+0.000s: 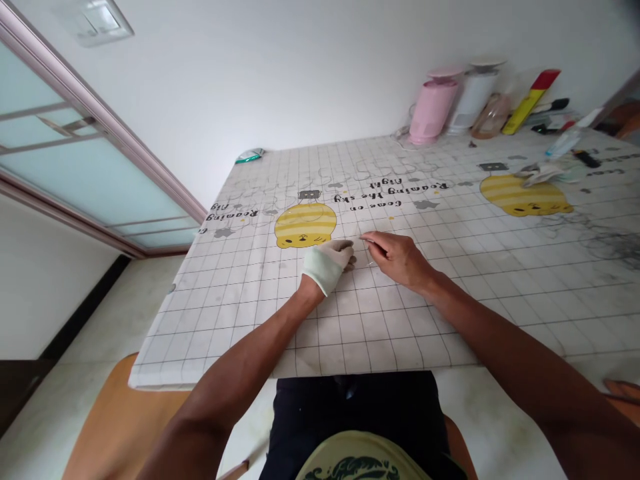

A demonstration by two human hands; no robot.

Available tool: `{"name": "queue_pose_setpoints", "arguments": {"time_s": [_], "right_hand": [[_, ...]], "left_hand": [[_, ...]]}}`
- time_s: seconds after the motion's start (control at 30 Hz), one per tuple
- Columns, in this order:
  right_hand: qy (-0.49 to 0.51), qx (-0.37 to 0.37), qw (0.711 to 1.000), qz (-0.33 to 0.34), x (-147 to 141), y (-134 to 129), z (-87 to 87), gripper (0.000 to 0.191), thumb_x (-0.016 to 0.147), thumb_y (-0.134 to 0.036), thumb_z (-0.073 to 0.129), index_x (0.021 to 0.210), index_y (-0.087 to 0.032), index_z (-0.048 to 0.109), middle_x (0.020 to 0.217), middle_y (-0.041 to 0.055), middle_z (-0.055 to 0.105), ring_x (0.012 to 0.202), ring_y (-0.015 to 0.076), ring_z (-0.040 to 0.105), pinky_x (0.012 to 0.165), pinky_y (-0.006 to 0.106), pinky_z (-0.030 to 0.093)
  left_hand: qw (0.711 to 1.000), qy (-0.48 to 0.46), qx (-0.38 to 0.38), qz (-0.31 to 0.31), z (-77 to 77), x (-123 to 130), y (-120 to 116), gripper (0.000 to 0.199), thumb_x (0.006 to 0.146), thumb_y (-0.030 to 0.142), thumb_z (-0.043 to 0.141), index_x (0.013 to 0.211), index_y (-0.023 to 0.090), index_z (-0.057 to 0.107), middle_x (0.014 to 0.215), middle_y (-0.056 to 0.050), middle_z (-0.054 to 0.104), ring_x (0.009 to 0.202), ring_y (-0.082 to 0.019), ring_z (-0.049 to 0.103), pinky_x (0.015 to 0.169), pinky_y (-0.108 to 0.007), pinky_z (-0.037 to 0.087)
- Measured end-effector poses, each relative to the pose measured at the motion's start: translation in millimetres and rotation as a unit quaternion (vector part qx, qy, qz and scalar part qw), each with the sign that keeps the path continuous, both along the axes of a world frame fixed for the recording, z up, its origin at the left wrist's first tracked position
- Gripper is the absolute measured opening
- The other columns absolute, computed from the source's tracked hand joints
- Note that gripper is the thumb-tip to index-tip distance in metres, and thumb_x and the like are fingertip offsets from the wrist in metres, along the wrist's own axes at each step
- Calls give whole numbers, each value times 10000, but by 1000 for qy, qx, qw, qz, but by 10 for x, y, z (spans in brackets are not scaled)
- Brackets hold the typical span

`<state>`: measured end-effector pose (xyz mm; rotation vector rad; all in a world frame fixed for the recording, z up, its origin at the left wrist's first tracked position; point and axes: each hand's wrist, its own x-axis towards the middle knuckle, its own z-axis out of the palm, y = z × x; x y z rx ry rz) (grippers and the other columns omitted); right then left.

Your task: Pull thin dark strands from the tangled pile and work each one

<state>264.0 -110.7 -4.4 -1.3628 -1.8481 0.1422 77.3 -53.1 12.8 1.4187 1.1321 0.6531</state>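
My left hand (330,263), in a white work glove with dark fingertips, rests near the middle of the table with its fingers pinched together. Facing it a short gap away, my bare right hand (400,259) is closed in a pinch too. Something small and thin shows at the right fingertips, too tiny to name; what the left fingers hold is hidden. Beneath both hands lies a white checked tablecloth (250,307) printed with yellow cat faces and lettering. Fine wire-like strands (617,243) lie tangled at the right, and curled strands (345,175) spread beyond my hands.
Along the wall stand a pink cylindrical device (434,110), a white one (473,100), a brownish bottle (493,117) and a yellow-and-red box (531,101). A white glove (555,172) and a clear bottle (573,135) are at the right. A green-edged packet (249,157) lies at the far left corner.
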Motion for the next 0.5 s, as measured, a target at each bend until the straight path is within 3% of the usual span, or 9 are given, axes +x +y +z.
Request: {"name": "queue_pose_setpoints", "arguments": {"time_s": [0.2, 0.5], "right_hand": [[-18, -3, 1000, -6, -16, -8, -34, 299, 1020, -248, 498, 1178, -251, 752, 944, 52, 782, 761, 201, 691, 746, 343, 529], [-30, -2, 998, -53, -14, -25, -6, 267, 999, -247, 513, 1125, -249, 749, 740, 11, 696, 594, 162, 579, 627, 309, 463]], "left_hand": [[985, 116, 128, 12, -60, -32, 49, 200, 883, 221, 653, 995, 249, 817, 742, -21, 739, 723, -200, 699, 721, -284, 528], [985, 101, 124, 60, 37, -74, -39, 178, 851, 200, 662, 937, 236, 813, 769, -44, 745, 813, -235, 708, 788, -310, 519]]}}
